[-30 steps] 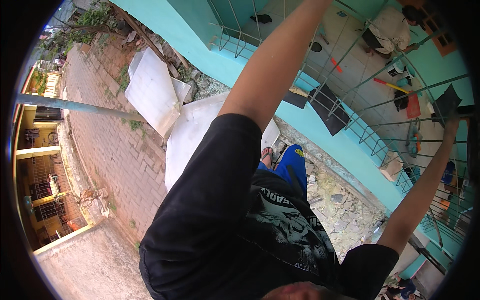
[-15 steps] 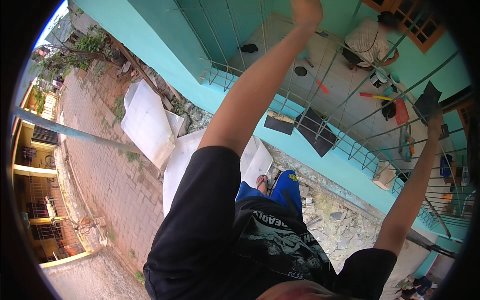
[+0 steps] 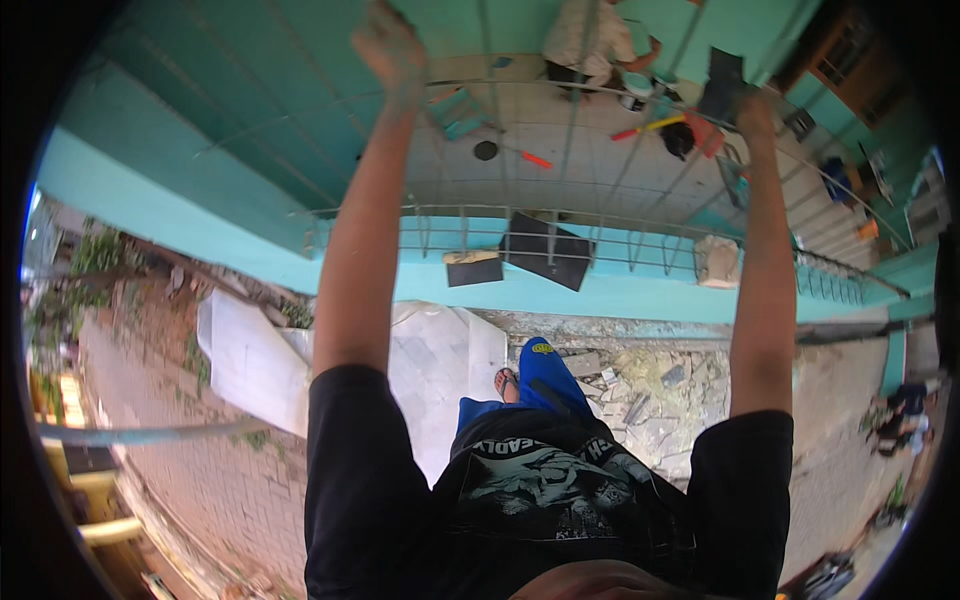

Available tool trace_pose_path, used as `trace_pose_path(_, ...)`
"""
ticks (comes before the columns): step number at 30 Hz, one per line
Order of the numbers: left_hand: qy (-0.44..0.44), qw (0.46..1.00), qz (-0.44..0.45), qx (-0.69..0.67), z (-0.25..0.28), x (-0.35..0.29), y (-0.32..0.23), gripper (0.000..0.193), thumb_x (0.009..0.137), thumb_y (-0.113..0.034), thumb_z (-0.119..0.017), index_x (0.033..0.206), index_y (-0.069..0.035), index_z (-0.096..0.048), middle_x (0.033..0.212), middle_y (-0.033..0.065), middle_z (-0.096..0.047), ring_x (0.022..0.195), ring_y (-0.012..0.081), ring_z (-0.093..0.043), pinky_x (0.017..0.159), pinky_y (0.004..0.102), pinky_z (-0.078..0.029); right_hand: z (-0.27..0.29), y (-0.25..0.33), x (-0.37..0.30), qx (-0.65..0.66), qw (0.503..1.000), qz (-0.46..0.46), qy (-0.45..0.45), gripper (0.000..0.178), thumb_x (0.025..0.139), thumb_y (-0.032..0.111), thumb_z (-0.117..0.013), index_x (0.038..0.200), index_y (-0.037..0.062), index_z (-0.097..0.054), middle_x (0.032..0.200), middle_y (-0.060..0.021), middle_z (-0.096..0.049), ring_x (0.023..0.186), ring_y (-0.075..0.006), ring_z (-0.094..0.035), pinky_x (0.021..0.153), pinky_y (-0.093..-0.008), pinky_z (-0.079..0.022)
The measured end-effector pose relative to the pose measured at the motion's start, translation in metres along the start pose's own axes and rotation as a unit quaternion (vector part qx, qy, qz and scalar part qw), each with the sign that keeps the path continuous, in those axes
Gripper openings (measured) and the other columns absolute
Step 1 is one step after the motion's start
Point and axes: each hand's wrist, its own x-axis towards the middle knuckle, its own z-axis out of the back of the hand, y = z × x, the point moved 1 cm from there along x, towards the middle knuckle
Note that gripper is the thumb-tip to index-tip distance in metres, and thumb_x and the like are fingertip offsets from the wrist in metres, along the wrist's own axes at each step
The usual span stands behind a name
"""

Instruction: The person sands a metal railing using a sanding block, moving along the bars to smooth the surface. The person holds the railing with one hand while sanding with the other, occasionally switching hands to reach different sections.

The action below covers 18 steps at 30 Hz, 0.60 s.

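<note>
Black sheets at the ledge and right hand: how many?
3: upper sheet in the right hand; small sheet and large sheet on the ledge. Others may be hidden.

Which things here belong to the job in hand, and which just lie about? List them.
Job, seemingly: black sheet at the right hand; metal bars; lower black sheets.

Lying about, seemingly: white panels; broken rubble; orange strip.

Head-worn fisheye view, steeply downward: black shirt [image 3: 580, 500] near, left hand [image 3: 390, 48] and right hand [image 3: 755, 112] farther
</note>
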Motion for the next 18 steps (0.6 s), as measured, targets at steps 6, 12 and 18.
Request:
trace_pose_path(6,-0.022,0.991,0.133,0.016,-0.001,-0.002,-0.035,0.055,0.104,-0.044,-0.038,0.065,-0.005,-0.038,0.059,-0.0013,-0.033,0.053,0.0084,-0.028,0.044,0.0263,-0.027,0.067,0.108,-0.017,0.052,0.961,-0.252,0.097,0.049,0.090,0.044,-0.051,0.115,0.0048,-0.065,0.119,-0.0197,-0.064,0.113,-0.0355,-0.061,0.094,-0.0457,-0.048)
trace_pose_path(12,-0.041,0.982,0.183,-0.016,-0.023,-0.007,-0.049,0.057,0.103,-0.047,-0.039,0.064,-0.007,-0.034,0.061,-0.0010,-0.028,0.055,0.0096,-0.023,0.045,0.0272,-0.022,0.084,0.103,-0.025,0.069,0.951,-0.291,0.071,0.041,0.085,0.037,-0.055,0.109,0.0055,-0.067,0.113,-0.0198,-0.066,0.107,-0.0367,-0.063,0.090,-0.0467,-0.050)
trace_pose_path(18,0.006,0.980,0.195,0.029,-0.019,-0.008,-0.059,0.058,0.102,-0.054,-0.034,0.065,-0.009,-0.033,0.060,-0.0004,-0.025,0.055,0.0108,-0.021,0.046,0.0284,-0.021,0.084,0.102,-0.028,0.093,0.955,-0.280,0.041,0.048,0.092,0.046,-0.047,0.104,0.0057,-0.070,0.105,-0.0205,-0.069,0.100,-0.0375,-0.066,0.087,-0.0458,-0.052)
